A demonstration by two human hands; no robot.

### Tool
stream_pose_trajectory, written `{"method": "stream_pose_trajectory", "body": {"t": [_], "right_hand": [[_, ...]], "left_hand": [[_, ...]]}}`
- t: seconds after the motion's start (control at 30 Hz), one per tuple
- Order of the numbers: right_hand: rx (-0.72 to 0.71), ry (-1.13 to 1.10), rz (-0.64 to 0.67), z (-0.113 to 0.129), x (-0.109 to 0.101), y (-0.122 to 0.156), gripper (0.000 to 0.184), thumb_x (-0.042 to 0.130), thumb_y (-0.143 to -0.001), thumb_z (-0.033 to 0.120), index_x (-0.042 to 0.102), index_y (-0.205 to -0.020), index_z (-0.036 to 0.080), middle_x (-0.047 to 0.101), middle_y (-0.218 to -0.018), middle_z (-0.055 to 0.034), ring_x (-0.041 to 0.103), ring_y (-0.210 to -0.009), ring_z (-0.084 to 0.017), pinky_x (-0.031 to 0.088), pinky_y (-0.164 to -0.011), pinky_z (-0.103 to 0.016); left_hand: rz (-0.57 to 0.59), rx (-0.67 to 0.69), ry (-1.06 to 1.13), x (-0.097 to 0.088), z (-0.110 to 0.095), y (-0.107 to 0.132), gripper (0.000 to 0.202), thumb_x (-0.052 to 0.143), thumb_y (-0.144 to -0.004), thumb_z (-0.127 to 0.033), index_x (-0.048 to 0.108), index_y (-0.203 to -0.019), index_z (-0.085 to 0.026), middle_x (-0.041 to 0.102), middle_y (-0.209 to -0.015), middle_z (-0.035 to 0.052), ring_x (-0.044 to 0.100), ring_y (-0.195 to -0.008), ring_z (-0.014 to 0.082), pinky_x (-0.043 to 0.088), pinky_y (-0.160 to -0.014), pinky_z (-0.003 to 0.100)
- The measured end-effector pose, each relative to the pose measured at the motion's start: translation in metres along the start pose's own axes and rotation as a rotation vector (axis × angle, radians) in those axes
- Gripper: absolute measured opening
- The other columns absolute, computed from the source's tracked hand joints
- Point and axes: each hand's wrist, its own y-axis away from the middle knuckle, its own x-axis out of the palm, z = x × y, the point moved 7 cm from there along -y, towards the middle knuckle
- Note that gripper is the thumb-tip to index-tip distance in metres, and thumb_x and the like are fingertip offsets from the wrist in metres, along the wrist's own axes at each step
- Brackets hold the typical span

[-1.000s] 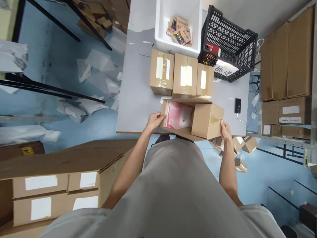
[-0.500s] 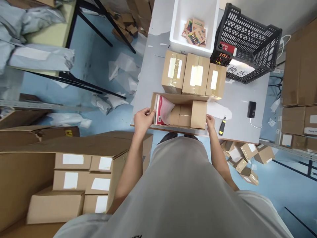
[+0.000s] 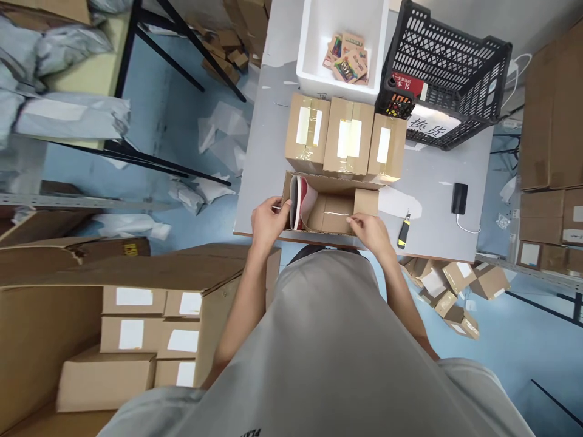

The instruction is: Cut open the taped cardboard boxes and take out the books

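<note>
The desk (image 3: 268, 182) carries everything within reach. On the floor to its left a big carton (image 3: 45, 328) lies open on its side, with labelled boxes stacked inside. At the desk's far edge stand a black crate (image 3: 450, 54) and a white tub (image 3: 314, 36) holding small printed cards. 3 sealed boxes (image 3: 348, 136) sit in a row just before them, touching one another.

The open box (image 3: 332, 212) lies at the near edge, up against that row, which likely keeps it from sliding away. The left hand (image 3: 268, 221) is curled around its left end wall, steadying it. The right hand (image 3: 370, 230) is half closed over the near wall, fingertips on a taped inner flap; I cannot tell whether it grips or only presses. A red-and-white packet (image 3: 300, 203) stands on edge inside, at the left end. A phone (image 3: 460, 197) and a cutter (image 3: 401, 233) lie to the right.
</note>
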Motion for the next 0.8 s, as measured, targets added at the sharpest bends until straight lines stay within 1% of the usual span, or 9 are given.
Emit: {"method": "stream_pose_trajectory", "body": {"t": [0.1, 0.2, 0.27, 0.37, 0.47, 0.53, 0.67, 0.73, 0.8], "right_hand": [[0.086, 0.244, 0.102, 0.017, 0.01, -0.011, 0.034, 0.059, -0.117, 0.041, 0.087, -0.123, 0.023, 0.088, -0.114, -0.0162, 0.081, -0.11, -0.032, 0.055, -0.092, -0.037], [0.174, 0.348, 0.081, 0.006, -0.002, -0.01, 0.036, 0.056, -0.118, 0.041, 0.086, -0.123, 0.022, 0.087, -0.117, -0.0192, 0.081, -0.11, -0.033, 0.055, -0.091, -0.037], [0.199, 0.34, 0.047, -0.005, -0.016, -0.003, 0.035, 0.055, -0.118, 0.04, 0.084, -0.125, 0.023, 0.087, -0.117, -0.0177, 0.081, -0.11, -0.033, 0.055, -0.09, -0.038], [0.178, 0.279, 0.027, -0.011, -0.028, 0.006, 0.033, 0.055, -0.118, 0.038, 0.081, -0.132, 0.024, 0.088, -0.116, -0.0133, 0.081, -0.111, -0.033, 0.054, -0.091, -0.037], [0.125, 0.22, 0.027, 0.001, -0.024, 0.009, 0.033, 0.056, -0.119, 0.037, 0.079, -0.138, 0.025, 0.088, -0.116, -0.0104, 0.082, -0.112, -0.031, 0.053, -0.09, -0.035], [0.087, 0.201, 0.019, 0.014, -0.015, 0.008, 0.033, 0.055, -0.119, 0.036, 0.078, -0.14, 0.024, 0.088, -0.119, -0.0099, 0.082, -0.113, -0.03, 0.053, -0.09, -0.034], [0.009, 0.198, -0.042, 0.031, 0.01, 0.009, 0.034, 0.054, -0.12, 0.035, 0.077, -0.142, 0.021, 0.084, -0.129, -0.012, 0.08, -0.116, -0.029, 0.055, -0.094, -0.033], [-0.02, 0.205, -0.103, 0.032, 0.021, 0.011, 0.034, 0.053, -0.121, 0.033, 0.077, -0.14, 0.019, 0.082, -0.13, -0.0143, 0.078, -0.12, -0.029, 0.056, -0.098, -0.034], [-0.035, 0.211, -0.172, 0.028, 0.029, 0.011, 0.033, 0.054, -0.12, 0.03, 0.079, -0.137, 0.017, 0.081, -0.128, -0.0162, 0.077, -0.121, -0.03, 0.057, -0.1, -0.035]], "left_hand": [[0.003, 0.027, 0.001, 0.001, 0.003, -0.004, 0.026, 0.07, -0.099, -0.043, 0.081, -0.106, -0.021, 0.084, -0.103, 0.009, 0.075, -0.092, 0.0287, 0.055, -0.091, 0.037], [-0.055, 0.066, 0.037, -0.001, 0.007, -0.002, 0.035, 0.07, -0.099, -0.04, 0.08, -0.125, -0.02, 0.083, -0.111, 0.0102, 0.073, -0.091, 0.027, 0.057, -0.093, 0.038], [-0.151, 0.175, 0.079, -0.009, 0.001, 0.005, 0.044, 0.072, -0.098, -0.039, 0.077, -0.138, -0.021, 0.08, -0.126, 0.0131, 0.073, -0.1, 0.0273, 0.059, -0.099, 0.039], [-0.203, 0.405, 0.077, -0.013, -0.023, 0.021, 0.035, 0.07, -0.101, -0.039, 0.083, -0.131, -0.025, 0.075, -0.129, 0.014, 0.072, -0.112, 0.029, 0.058, -0.105, 0.042], [-0.081, 0.474, 0.012, 0.001, -0.045, 0.027, 0.033, 0.067, -0.105, -0.038, 0.083, -0.13, -0.026, 0.076, -0.123, 0.0126, 0.075, -0.103, 0.0282, 0.061, -0.1, 0.041], [-0.001, 0.406, -0.083, 0.014, -0.052, 0.022, 0.034, 0.066, -0.105, -0.034, 0.08, -0.133, -0.02, 0.078, -0.123, 0.0171, 0.078, -0.103, 0.0332, 0.062, -0.101, 0.045], [0.17, 0.167, -0.372, 0.04, -0.059, 0.01, 0.028, 0.059, -0.108, -0.02, 0.078, -0.124, -0.008, 0.08, -0.117, 0.0293, 0.08, -0.112, 0.0472, 0.061, -0.103, 0.057], [0.253, 0.135, -0.486, 0.049, -0.067, 0.012, 0.033, 0.052, -0.111, -0.019, 0.078, -0.127, -0.006, 0.08, -0.122, 0.0324, 0.081, -0.115, 0.0483, 0.062, -0.102, 0.058], [0.341, 0.166, -0.563, 0.058, -0.079, 0.021, 0.037, 0.049, -0.114, -0.022, 0.078, -0.131, -0.004, 0.08, -0.128, 0.0331, 0.081, -0.119, 0.0477, 0.063, -0.102, 0.057]]}}
